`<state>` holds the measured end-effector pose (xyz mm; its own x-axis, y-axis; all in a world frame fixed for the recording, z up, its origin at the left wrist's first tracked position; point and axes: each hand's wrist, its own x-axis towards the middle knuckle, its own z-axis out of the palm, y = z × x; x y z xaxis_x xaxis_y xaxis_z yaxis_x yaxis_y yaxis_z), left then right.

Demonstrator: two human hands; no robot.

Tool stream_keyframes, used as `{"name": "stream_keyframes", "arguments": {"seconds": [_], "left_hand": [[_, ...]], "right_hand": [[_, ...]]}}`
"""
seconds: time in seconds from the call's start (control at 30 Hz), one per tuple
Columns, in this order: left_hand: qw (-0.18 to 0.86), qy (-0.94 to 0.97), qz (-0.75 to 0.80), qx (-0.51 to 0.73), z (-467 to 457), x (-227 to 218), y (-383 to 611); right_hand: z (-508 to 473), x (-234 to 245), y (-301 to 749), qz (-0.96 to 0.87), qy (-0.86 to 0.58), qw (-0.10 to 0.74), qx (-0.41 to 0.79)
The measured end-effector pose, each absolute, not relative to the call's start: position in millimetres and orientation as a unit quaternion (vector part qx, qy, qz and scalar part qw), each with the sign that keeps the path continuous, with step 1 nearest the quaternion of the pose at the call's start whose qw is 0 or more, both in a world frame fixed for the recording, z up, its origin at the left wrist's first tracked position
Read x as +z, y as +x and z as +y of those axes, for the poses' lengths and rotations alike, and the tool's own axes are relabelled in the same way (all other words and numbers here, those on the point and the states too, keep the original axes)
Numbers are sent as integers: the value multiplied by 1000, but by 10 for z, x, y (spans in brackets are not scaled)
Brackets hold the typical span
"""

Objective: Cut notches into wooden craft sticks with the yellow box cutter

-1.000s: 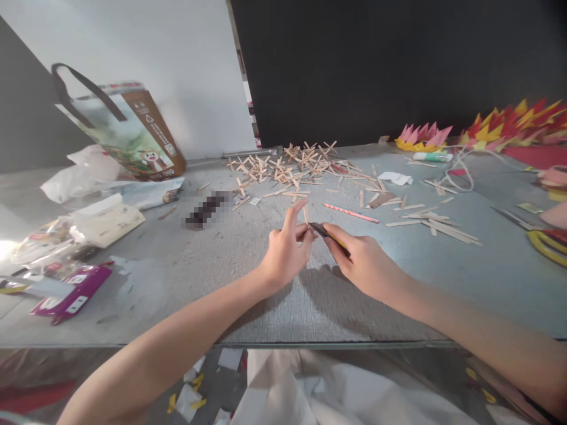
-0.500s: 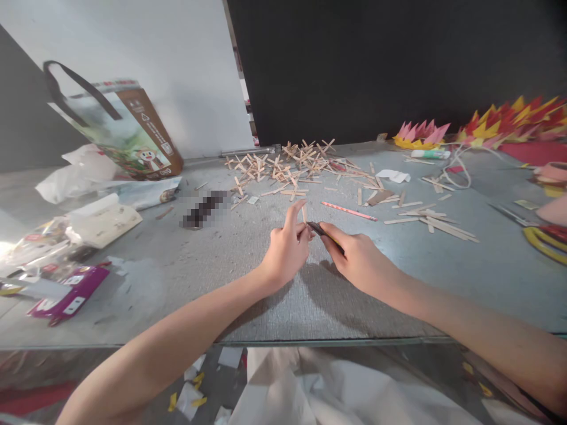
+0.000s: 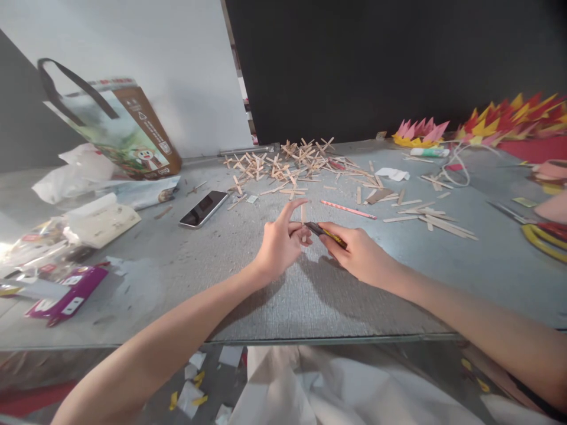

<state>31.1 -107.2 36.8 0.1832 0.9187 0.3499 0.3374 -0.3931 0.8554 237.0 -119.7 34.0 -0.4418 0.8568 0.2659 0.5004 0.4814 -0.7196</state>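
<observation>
Near the middle of the table, my left hand (image 3: 280, 247) pinches a wooden craft stick (image 3: 303, 213) that stands roughly upright. Its index finger stretches out past the stick, while the other fingers curl around the lower part. My right hand (image 3: 358, 252) grips a black and yellow utility knife (image 3: 315, 228), its front end pointing left at the stick. Knife tip and stick meet or nearly meet; whether the blade cuts in is too small to tell. Beyond both hands lies a pile of crossed craft sticks (image 3: 283, 168), and a pink striped pencil (image 3: 348, 209) rests closer.
Loose sticks (image 3: 447, 225), scissors (image 3: 543, 239), a glue stick (image 3: 429, 152) and folded paper crowns (image 3: 420, 133) lie to the right. On the left are a phone (image 3: 204, 208), a carrier bag (image 3: 142, 133) and a purple packet (image 3: 73, 295). Paper scraps (image 3: 190, 398) litter the floor.
My left hand has shifted slightly left, and its fingers below the stick show more openly. The knife stays at the stick, with more of its yellow side showing.
</observation>
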Motion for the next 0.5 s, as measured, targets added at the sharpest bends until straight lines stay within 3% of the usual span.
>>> {"name": "stream_keyframes", "arguments": {"seconds": [0.5], "left_hand": [[403, 668, 409, 473, -1027, 330, 254]], "right_hand": [[-1162, 368, 2384, -734, -400, 311, 452]]}}
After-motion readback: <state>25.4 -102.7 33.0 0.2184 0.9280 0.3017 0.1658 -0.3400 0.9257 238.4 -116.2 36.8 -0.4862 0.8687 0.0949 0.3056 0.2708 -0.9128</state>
